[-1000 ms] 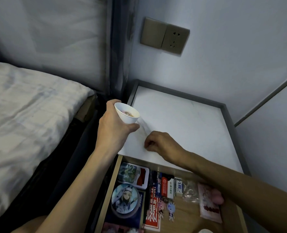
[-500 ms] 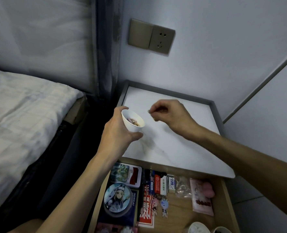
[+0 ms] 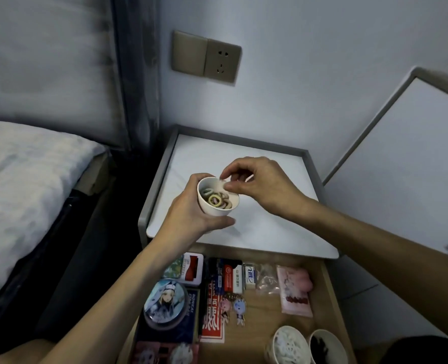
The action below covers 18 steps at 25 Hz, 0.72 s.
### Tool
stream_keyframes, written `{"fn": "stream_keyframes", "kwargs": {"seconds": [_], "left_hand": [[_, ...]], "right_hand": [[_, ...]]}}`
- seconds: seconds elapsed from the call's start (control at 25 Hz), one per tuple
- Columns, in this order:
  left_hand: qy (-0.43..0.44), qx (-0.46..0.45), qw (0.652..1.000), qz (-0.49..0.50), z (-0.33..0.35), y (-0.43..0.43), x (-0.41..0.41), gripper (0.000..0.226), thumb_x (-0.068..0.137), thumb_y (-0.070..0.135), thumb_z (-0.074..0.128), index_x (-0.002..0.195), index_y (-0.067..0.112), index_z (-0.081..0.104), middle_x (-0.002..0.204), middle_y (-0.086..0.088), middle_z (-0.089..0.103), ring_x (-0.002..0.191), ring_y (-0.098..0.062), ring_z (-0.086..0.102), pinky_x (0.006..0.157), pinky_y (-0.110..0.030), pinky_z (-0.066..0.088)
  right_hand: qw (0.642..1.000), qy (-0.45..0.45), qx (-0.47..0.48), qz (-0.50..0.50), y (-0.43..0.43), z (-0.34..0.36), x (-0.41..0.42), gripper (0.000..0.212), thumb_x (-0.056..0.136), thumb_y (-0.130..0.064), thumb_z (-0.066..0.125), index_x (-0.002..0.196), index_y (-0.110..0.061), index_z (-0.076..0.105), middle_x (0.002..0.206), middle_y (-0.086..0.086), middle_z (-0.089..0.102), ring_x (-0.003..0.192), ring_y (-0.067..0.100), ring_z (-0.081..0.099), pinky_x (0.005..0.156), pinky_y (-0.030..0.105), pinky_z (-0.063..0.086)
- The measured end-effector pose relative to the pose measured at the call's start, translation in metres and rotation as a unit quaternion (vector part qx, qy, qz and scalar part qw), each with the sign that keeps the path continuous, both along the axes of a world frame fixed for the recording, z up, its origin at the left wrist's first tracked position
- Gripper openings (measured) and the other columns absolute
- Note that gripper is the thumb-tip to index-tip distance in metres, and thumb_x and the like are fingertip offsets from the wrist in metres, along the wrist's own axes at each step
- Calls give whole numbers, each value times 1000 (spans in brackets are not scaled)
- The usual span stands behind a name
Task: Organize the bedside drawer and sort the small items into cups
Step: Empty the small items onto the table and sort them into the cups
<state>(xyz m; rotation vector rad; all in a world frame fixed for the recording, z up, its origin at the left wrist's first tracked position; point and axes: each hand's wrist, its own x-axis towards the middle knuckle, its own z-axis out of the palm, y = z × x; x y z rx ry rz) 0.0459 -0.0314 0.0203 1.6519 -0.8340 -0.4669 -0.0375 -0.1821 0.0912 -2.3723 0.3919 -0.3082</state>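
Observation:
My left hand [image 3: 191,208] grips a white paper cup [image 3: 216,210] above the front left part of the white bedside table top [image 3: 270,232]. Several small hair ties [image 3: 216,200], yellowish and pinkish, lie inside the cup. My right hand [image 3: 257,185] hovers at the cup's far rim, thumb and fingers pinched on a small pale item [image 3: 224,183] that is blurred. Below, the open wooden drawer [image 3: 328,292] holds two more cups [image 3: 288,344] at its front right, one with pale contents, one with dark contents.
In the drawer lie a round anime badge [image 3: 165,303], a card tin [image 3: 188,267], red packets [image 3: 229,278], keychain charms [image 3: 232,310], a clear bag [image 3: 266,281] and a pink pouch [image 3: 295,292]. A bed [image 3: 28,185] stands at left. A wall socket [image 3: 206,57] is above the table.
My right hand rose from the table top and came over to the cup's rim with a small pinched item. The left hand tilted the cup more upright and nearer. The view tipped down.

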Motion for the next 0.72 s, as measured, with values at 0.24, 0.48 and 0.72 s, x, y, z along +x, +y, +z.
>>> {"fn": "stream_keyframes", "kwargs": {"seconds": [0.24,0.48,0.72], "left_hand": [[77,-11,987,-139,-1,-4,-37,80,62,14,92,126,31,47,115,9,61,105,-3,61,86,-24,53],[-7,171,966,-196,15,5,-61,54,76,63,67,115,27,64,111,12,67,99,-5,64,83,-25,54],[-241,331,884,-226,-23,9,-103,22,96,26,57,105,15,74,97,-2,74,82,-14,69,63,-25,54]], "right_hand": [[992,89,-57,-76,3,-14,-55,15,90,-23,61,101,-19,71,60,-7,58,51,4,52,52,22,36],[973,133,-174,-70,16,-50,-122,23,96,-25,53,111,-24,71,88,-1,73,79,17,64,65,33,49],[984,143,-103,-4,42,-103,-164,18,100,-31,52,96,-24,68,78,-10,62,72,8,59,54,29,36]]}}
